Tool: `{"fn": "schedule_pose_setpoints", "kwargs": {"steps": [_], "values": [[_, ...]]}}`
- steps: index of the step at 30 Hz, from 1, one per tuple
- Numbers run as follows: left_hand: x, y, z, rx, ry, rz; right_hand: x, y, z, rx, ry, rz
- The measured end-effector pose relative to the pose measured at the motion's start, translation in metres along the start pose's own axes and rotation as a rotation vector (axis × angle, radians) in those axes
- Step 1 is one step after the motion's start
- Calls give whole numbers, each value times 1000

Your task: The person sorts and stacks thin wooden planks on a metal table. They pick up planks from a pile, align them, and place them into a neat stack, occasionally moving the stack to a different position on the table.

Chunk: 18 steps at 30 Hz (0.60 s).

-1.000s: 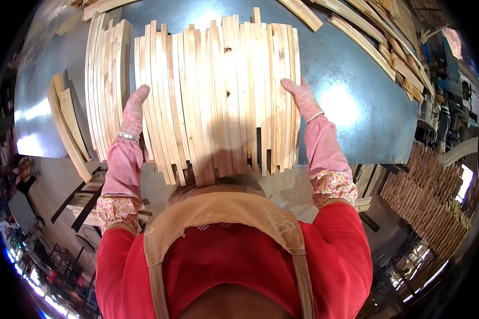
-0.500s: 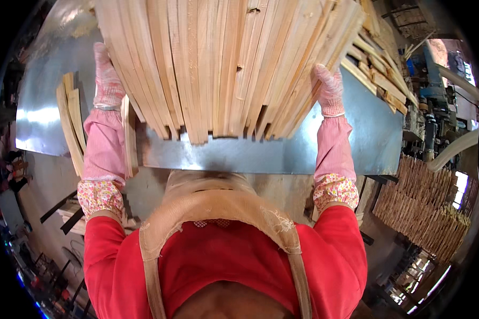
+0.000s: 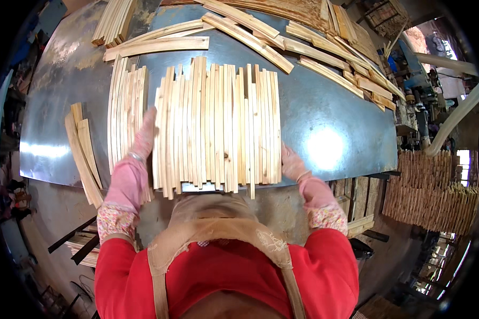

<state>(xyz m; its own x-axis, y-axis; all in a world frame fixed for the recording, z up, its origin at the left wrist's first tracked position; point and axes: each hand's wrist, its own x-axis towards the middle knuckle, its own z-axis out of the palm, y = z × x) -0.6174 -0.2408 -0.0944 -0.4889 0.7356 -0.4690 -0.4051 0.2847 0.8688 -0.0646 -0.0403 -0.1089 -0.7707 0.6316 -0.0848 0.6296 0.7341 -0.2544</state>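
Stick bundle (image 3: 218, 127): lowered since half a second ago, when it was raised and tilted; now it lies flat at the near edge of the table (image 3: 356, 127).
Table: metal-topped; the bundle's near ends reach its edge, probably to keep it within easy reach.
Loose boards (image 3: 250, 42): strewn over the far side, likely set back to leave room for the bundle.
Second bundle (image 3: 127, 106): just left of the first, roughly parallel; the narrow gap between them seems to give a hand space.
Left hand (image 3: 145, 133): gloved, in that gap, laid along the first bundle's left side.
Right hand (image 3: 292, 164): gloved, at the opposite side, closer to the near ends; the facing hands presumably stop loose sticks spreading.
Fingers: left ones straight, seemingly pressed together; right ones partly hidden, so I cannot tell whether they are spread.
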Motion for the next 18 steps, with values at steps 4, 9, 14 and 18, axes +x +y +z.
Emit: {"fn": "schedule_pose_setpoints", "kwargs": {"steps": [4, 9, 14, 18], "values": [[-38, 4, 9, 190, 23, 58, 31, -36, -36, 153, -303, 322], [-69, 3, 76, 322, 233, 398, 141, -33, -60, 164, 280, 111], [-103, -7, 149, 983, 92, 500, 281, -68, -69, -104, 198, -141], [-109, -23, 169, 1030, 65, 466, 334, -77, -92, -270, 16, -214]]}}
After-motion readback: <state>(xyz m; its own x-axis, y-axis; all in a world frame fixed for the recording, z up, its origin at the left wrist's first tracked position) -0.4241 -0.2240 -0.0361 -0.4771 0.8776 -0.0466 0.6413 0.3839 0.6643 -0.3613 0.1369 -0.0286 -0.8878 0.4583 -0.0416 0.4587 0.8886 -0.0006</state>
